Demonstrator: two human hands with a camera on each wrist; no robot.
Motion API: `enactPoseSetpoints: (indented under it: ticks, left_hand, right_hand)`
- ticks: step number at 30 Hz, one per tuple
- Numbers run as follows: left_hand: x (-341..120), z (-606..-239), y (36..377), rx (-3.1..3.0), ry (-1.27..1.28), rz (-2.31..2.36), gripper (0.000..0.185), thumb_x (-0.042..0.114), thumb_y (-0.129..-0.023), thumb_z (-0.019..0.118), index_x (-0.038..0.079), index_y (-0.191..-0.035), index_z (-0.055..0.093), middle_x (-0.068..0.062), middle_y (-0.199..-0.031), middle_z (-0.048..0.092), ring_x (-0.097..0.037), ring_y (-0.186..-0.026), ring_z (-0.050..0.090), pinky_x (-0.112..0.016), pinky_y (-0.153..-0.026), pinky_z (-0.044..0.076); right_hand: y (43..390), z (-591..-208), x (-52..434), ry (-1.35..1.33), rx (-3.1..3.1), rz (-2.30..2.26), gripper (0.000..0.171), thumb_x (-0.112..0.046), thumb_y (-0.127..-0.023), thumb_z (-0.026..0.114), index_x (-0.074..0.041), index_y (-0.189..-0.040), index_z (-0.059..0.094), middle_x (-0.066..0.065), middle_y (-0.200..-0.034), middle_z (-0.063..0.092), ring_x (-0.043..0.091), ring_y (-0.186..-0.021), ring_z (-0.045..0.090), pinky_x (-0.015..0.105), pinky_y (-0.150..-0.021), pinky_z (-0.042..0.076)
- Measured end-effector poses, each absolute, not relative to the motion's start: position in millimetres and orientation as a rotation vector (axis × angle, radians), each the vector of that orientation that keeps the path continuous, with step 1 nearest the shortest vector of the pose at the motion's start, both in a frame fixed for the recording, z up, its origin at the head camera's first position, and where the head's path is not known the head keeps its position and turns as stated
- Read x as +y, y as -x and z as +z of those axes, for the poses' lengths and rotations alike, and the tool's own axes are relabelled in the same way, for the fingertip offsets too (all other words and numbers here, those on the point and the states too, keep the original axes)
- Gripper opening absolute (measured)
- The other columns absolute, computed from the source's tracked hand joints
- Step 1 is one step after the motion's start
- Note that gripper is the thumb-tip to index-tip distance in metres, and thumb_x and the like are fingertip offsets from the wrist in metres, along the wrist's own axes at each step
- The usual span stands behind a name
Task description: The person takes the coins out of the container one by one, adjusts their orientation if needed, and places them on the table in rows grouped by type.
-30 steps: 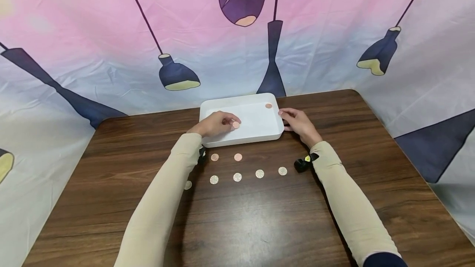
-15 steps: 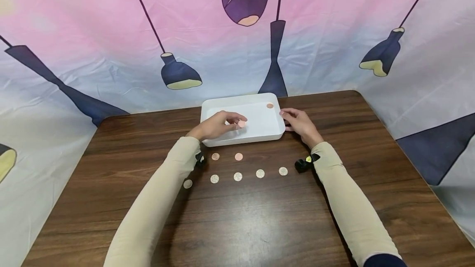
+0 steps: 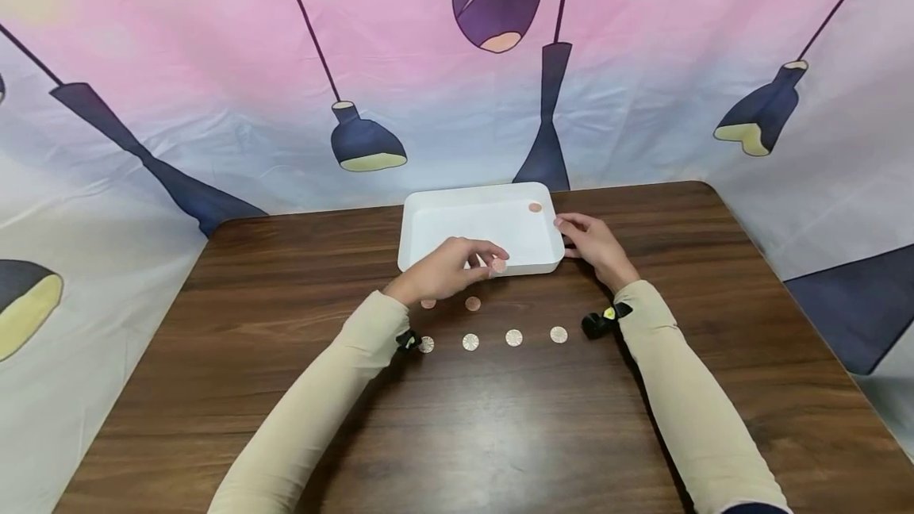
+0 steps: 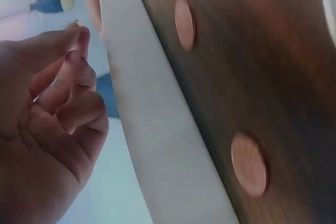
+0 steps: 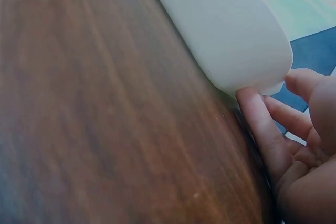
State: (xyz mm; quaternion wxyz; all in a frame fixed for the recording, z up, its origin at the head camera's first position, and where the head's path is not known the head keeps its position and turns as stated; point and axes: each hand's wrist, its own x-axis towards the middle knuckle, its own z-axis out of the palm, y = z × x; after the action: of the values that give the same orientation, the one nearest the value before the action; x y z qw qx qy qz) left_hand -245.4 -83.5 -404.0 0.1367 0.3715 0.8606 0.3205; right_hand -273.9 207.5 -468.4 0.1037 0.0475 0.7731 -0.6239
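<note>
Between my hands sits a white tray (image 3: 428, 220), and no writing can be read on it or on anything else. Inside it, in the far corner near my right hand (image 3: 594, 243), lies one copper coin (image 3: 535, 207); the remainder of its floor is bare white.

My left hand (image 3: 446, 270) hovers over the tray's near wall, fingers curled, thumb and forefinger pinching a second copper coin (image 3: 498, 265) right above that rim. In the left wrist view the fingertips (image 4: 79, 38) are pressed together beside the white wall (image 4: 152, 124), though the pinched coin itself is hidden there.

My right hand rests against the tray's right end, fingers fairly straight and touching its outer wall; the right wrist view shows a fingertip (image 5: 251, 100) tucked under the rounded corner (image 5: 252, 51).

Just below my left hand, on the brown table (image 3: 500, 419), lie two more copper coins (image 3: 472, 304), one half hidden by my wrist. Nearer to me runs a row of pale silver coins (image 3: 513, 337), stretching from my left wrist toward my right wrist.
</note>
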Motion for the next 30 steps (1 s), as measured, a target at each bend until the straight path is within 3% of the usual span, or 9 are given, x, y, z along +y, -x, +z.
enactPoseSetpoints:
  ticks: [7,13,20,24,30]
  left_hand:
    - [-65.9,-409.8,229.1,2.475,-1.037,0.905,0.028,0.011,-0.099,0.075,0.006,-0.127,0.074,0.002,-0.097,0.075,-0.007,-0.075,0.062,-0.023,-0.073,0.052]
    - [-56.1,-415.5,220.7,2.584,-1.017,0.703,0.018,0.022,-0.099,0.078,0.02,-0.117,0.078,0.015,-0.086,0.072,-0.003,-0.082,0.063,-0.028,-0.08,0.052]
    - [-46.6,-417.5,215.9,2.598,-0.886,0.626,0.014,0.019,-0.099,0.077,0.022,-0.112,0.08,0.009,-0.073,0.069,-0.005,-0.072,0.056,-0.029,-0.074,0.049]
    - [-43.9,-419.0,213.5,2.631,-0.828,0.554,0.015,0.021,-0.1,0.076,0.025,-0.112,0.083,0.009,-0.081,0.072,-0.007,-0.071,0.054,-0.029,-0.067,0.045]
    - [-42.3,-419.7,210.0,2.739,-0.806,0.423,0.018,0.026,-0.097,0.079,0.032,-0.114,0.084,0.014,-0.108,0.078,-0.012,-0.093,0.07,-0.04,-0.075,0.055]
  right_hand:
    - [272.0,-467.6,210.8,-0.126,2.299,-1.813,0.054,-0.034,-0.112,0.053,-0.003,-0.157,0.048,0.021,-0.147,0.053,0.021,-0.117,0.06,0.017,-0.08,0.057]
    - [270.6,-465.7,208.8,-0.144,2.294,-1.805,0.054,-0.034,-0.112,0.052,-0.005,-0.157,0.048,0.02,-0.147,0.054,0.021,-0.116,0.059,0.017,-0.08,0.057]
    - [269.7,-468.5,209.6,-0.146,2.302,-1.8,0.055,-0.036,-0.112,0.052,-0.005,-0.158,0.048,0.021,-0.147,0.054,0.016,-0.111,0.06,0.017,-0.08,0.057]
    - [269.4,-469.2,209.9,-0.149,2.301,-1.795,0.055,-0.036,-0.112,0.052,-0.006,-0.158,0.048,0.021,-0.148,0.054,0.019,-0.114,0.06,0.016,-0.08,0.056]
    - [271.6,-467.8,209.1,-0.133,2.299,-1.8,0.056,-0.037,-0.112,0.053,-0.006,-0.158,0.048,0.02,-0.15,0.052,0.024,-0.122,0.058,0.016,-0.08,0.056]
